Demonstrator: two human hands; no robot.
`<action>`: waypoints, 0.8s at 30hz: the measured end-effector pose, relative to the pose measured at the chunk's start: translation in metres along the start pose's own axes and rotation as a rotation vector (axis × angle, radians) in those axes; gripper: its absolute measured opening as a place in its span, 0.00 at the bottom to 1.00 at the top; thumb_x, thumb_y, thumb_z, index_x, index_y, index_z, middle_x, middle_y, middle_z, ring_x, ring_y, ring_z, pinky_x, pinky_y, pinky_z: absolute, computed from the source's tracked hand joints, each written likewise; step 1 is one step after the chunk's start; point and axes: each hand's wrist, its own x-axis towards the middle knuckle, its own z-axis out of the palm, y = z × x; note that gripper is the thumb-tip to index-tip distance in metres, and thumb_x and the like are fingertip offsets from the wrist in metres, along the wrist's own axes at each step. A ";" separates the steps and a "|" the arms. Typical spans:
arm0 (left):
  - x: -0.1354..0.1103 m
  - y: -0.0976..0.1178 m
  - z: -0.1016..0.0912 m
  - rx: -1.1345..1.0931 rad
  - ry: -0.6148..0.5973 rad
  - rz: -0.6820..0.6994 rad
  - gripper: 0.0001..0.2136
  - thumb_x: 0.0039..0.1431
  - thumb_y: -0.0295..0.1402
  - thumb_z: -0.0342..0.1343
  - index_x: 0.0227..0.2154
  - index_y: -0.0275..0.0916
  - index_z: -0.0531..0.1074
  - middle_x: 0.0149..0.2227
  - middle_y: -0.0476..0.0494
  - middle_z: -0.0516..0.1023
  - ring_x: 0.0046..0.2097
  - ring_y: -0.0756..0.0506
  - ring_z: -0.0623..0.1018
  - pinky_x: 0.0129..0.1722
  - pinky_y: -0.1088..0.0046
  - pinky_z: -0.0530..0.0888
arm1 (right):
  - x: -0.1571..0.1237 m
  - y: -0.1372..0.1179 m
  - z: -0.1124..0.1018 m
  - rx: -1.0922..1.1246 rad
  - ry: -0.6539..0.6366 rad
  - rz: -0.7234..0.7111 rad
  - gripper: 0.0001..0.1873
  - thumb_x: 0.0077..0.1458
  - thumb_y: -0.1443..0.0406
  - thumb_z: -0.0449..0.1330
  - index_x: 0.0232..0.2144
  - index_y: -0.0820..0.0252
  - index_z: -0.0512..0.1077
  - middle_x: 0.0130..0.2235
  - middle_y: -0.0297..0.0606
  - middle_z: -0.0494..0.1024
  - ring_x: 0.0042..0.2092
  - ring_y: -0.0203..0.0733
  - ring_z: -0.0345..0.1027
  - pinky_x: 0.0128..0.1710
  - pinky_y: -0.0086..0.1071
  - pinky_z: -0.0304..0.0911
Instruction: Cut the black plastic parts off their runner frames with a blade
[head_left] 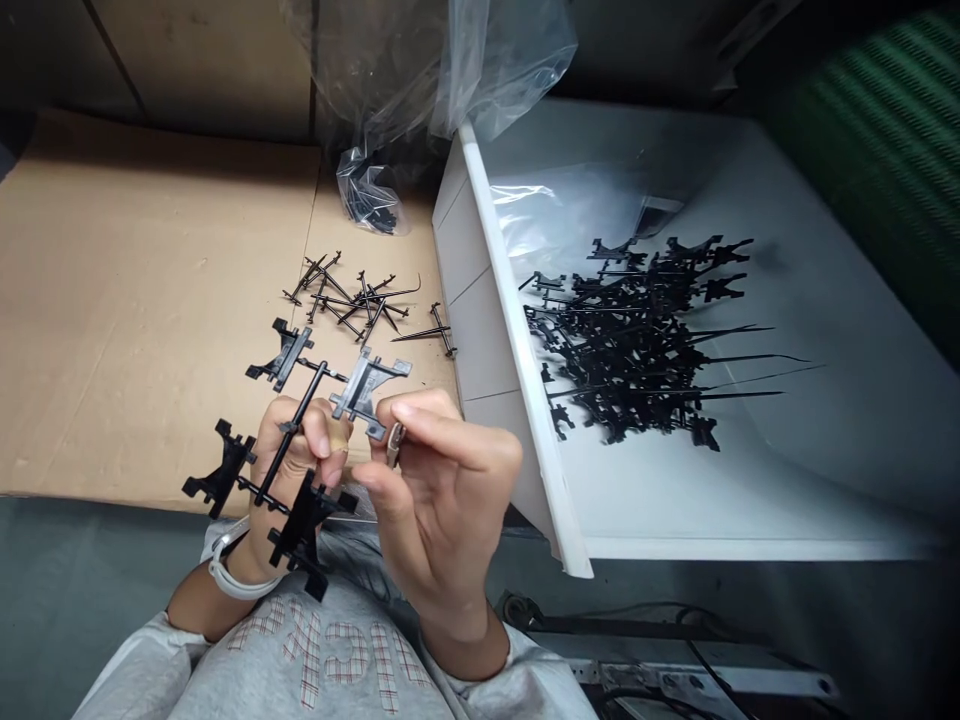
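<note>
My left hand (305, 450) is closed round a black plastic moulded sprue (276, 465), with its fingers behind the central stem. Several flat, notched black parts branch off this stem on short runners. One notched part (360, 388) at the upper right catches the light and lies close to my right fingertips. My right hand (446, 490) pinches a small metal piece (394, 445) between thumb and fingers; its exact kind is hard to make out. Whether the metal piece touches the notched part I cannot tell.
Loose black sprue stems (364, 300) lie on the cardboard (165, 300) beyond my hands. A clear plastic bag (371, 190) with black pieces stands behind them. To the right, a white bin (517, 350) holds a heap of black moulded parts (630, 350); its raised wall borders the cardboard.
</note>
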 end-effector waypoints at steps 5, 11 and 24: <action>-0.001 -0.003 0.003 -0.016 -0.066 0.027 0.11 0.69 0.31 0.48 0.30 0.42 0.71 0.22 0.53 0.58 0.23 0.53 0.59 0.27 0.80 0.65 | 0.003 0.003 0.003 -0.059 0.075 -0.098 0.24 0.60 0.74 0.58 0.57 0.52 0.63 0.41 0.38 0.69 0.39 0.37 0.69 0.31 0.31 0.72; -0.006 -0.005 0.005 0.048 -0.085 0.063 0.12 0.70 0.29 0.44 0.31 0.43 0.68 0.23 0.53 0.58 0.25 0.52 0.59 0.31 0.79 0.67 | 0.001 0.003 0.007 0.009 0.105 -0.079 0.25 0.60 0.76 0.56 0.57 0.52 0.64 0.40 0.38 0.69 0.29 0.33 0.68 0.24 0.31 0.70; -0.006 -0.002 0.006 0.094 -0.109 0.034 0.10 0.64 0.25 0.52 0.27 0.44 0.69 0.20 0.53 0.59 0.22 0.51 0.58 0.22 0.73 0.61 | -0.001 0.005 0.005 -0.099 0.163 -0.112 0.25 0.60 0.73 0.57 0.57 0.49 0.64 0.39 0.38 0.71 0.35 0.38 0.67 0.25 0.33 0.68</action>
